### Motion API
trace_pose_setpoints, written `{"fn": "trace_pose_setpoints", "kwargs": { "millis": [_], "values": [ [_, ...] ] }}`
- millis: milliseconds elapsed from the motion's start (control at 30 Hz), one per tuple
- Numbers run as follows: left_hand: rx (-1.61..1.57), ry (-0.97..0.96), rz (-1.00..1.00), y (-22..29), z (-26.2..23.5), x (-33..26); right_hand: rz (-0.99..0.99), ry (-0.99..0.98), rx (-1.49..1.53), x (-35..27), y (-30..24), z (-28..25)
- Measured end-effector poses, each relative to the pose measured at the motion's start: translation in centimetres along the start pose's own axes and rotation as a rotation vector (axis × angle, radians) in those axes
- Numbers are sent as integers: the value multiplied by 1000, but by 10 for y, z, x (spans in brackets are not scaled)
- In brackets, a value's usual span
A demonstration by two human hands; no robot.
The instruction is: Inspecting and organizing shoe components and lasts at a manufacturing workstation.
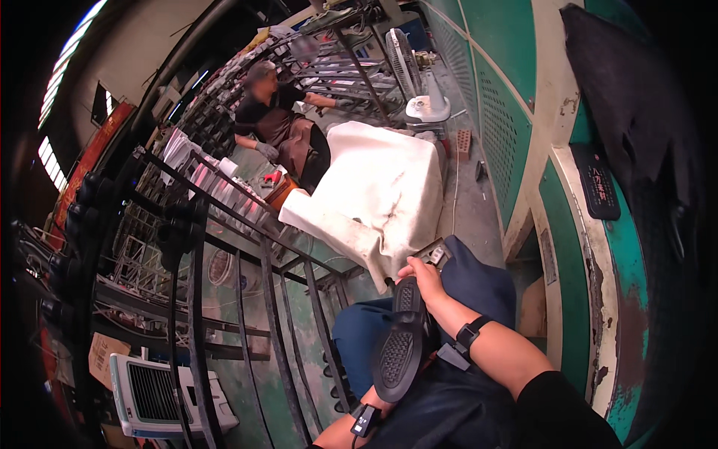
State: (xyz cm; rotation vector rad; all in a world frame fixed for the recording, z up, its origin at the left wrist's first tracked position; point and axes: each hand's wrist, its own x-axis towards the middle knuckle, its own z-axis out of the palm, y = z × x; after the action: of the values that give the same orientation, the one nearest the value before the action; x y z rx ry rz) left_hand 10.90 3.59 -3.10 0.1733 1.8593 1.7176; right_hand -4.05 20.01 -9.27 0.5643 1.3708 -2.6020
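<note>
Black shoe sole (398, 340) upright over lap, tread facing camera; right hand (425, 278) fingers clamped on its top end; left hand (374, 404) mostly hidden beneath lower end, grip unclear

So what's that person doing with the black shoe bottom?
A seated person holds a black shoe sole over their lap, tread side up. The right hand grips its upper end and the left hand supports the lower end, mostly hidden. A white cloth-covered block stands in front. Farther back, another person in a brown apron works beside metal racks.
</note>
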Motion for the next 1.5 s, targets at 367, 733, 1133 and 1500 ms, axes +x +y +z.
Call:
{"fn": "trace_pose_setpoints", "kwargs": {
  "millis": [367, 733, 1133, 1500],
  "values": [
    [-1403, -272, -243, 6, -15, -29, -165, -266, -153, -27, -17, 16],
    [-1189, -183, -254, -15, -20, -42, 222, -151, -459, -6, -12, -66],
    [-898, -240, 490, 88, -76, -37, 351, -828, 213, -109, -35, -31],
    [-655, 307, 445, 10, -116, -160, 38, -181, 407, 20, -55, 65]
  ]
}}
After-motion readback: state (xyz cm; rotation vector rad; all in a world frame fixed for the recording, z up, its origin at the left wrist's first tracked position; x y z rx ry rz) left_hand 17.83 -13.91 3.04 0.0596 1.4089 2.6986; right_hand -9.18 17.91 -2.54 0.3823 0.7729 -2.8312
